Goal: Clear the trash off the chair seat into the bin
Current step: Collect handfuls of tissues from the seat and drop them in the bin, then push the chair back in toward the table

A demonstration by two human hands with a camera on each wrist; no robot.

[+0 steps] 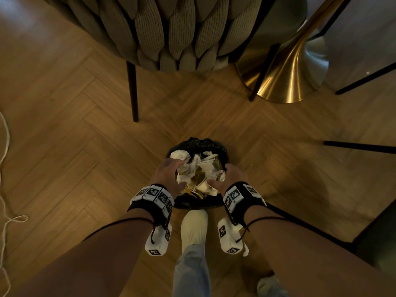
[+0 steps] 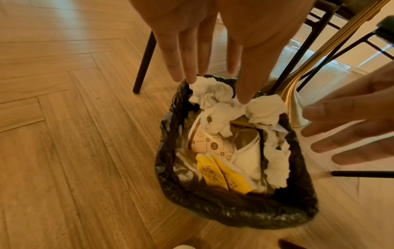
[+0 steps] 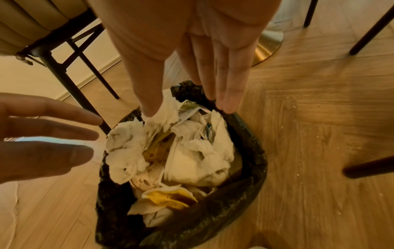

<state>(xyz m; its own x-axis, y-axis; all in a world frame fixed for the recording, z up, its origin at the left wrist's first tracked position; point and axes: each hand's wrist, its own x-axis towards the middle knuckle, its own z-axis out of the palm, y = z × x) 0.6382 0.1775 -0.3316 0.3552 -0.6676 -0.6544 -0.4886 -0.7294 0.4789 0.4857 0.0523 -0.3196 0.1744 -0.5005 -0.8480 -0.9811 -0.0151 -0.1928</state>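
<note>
A small bin lined with a black bag [image 1: 199, 144] [image 2: 234, 210] [image 3: 245, 168] stands on the wooden floor, heaped with crumpled white tissues [image 1: 192, 166] [image 2: 215, 94] [image 3: 127, 151], a patterned paper cup [image 2: 211, 144] and a yellow wrapper [image 2: 221, 175] [image 3: 168, 197]. My left hand [image 1: 169, 170] [image 2: 213, 55] hovers over the bin's left side, fingers straight, tips touching the tissues. My right hand [image 1: 227, 179] [image 3: 192, 67] is over the right side, fingers straight, thumb tip on a tissue. Neither hand holds anything.
A grey woven-back chair [image 1: 171, 31] on black legs [image 1: 132, 93] stands behind the bin. A brass table base [image 1: 285, 67] is at the right, with more black legs [image 1: 360, 146] nearby. My shoe [image 1: 192, 228] sits just in front of the bin. A white cord [image 1: 6, 189] lies at left.
</note>
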